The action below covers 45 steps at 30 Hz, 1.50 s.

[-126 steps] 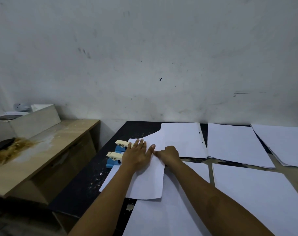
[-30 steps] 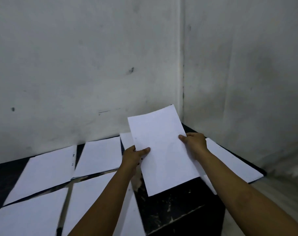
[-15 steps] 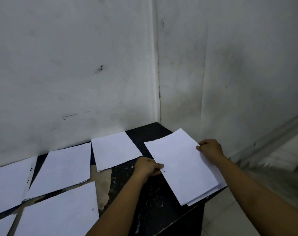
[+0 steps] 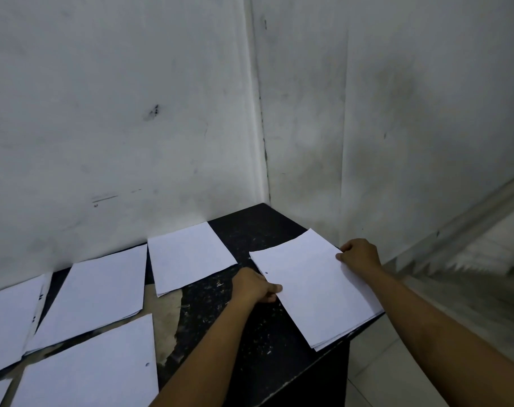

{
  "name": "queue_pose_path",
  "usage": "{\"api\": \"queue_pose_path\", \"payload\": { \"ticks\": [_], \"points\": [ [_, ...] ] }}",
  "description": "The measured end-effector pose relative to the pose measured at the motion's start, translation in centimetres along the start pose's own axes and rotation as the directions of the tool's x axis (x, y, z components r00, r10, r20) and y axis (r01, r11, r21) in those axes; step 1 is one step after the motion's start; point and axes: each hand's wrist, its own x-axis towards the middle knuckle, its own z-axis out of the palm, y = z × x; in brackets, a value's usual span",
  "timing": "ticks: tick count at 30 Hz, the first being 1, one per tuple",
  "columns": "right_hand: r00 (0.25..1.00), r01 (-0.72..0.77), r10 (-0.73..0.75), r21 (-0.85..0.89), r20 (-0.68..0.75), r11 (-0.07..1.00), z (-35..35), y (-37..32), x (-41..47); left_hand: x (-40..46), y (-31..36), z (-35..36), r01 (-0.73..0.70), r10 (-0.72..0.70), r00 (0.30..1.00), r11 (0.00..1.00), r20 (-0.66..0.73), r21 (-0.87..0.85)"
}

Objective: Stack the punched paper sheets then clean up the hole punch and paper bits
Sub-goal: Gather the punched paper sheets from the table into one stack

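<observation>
A stack of white punched sheets lies on the right end of the black table, its near corner hanging over the edge. My left hand pinches the stack's left edge beside a punched hole. My right hand grips its far right edge. Several more white sheets lie spread out to the left: one by the wall, another beside it, a third in front. The hole punch is out of view.
Small paper bits speckle the dark tabletop between the sheets. A worn pale patch shows in the table surface. White walls meet in a corner just behind the table. Tiled floor lies beyond the table's right edge.
The view has swung from the table's left end to its right end. The sheet that both hands held in the air now lies flat on the stack at the right edge.
</observation>
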Motion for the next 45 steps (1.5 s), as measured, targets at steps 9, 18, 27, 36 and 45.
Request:
{"api": "queue_pose_path", "payload": {
  "ticks": [9, 18, 27, 36, 45],
  "points": [
    [0.999, 0.050, -0.053, -0.167, -0.011, 0.985, 1.3, 0.8, 0.4, 0.0, 0.0, 0.7, -0.019, 0.025, 0.999, 0.980, -0.030, 0.197],
    [0.974, 0.226, -0.221, -0.154, 0.051, 0.962, 4.3, -4.7, -1.8, 0.1, -2.3, -5.5, -0.160, 0.279, 0.936, 0.881, -0.216, 0.446],
    [0.868, 0.417, -0.388, -0.031, 0.311, 0.908, 13.5, -13.3, -5.8, 2.2, -6.5, -17.6, 0.052, 0.326, 0.854, 0.721, -0.405, 0.691],
    [0.891, 0.380, -0.250, -0.321, 0.379, 0.868, 20.3, -17.1, -7.0, 3.2, -11.6, -25.9, 0.257, 0.178, 0.886, 0.579, -0.428, 0.774],
    [0.904, 0.169, 0.031, -0.423, 0.427, 0.890, 20.8, -20.9, -5.8, 3.2, -12.4, -25.5, 0.229, 0.249, 0.872, 0.555, -0.422, 0.799]
  ]
}}
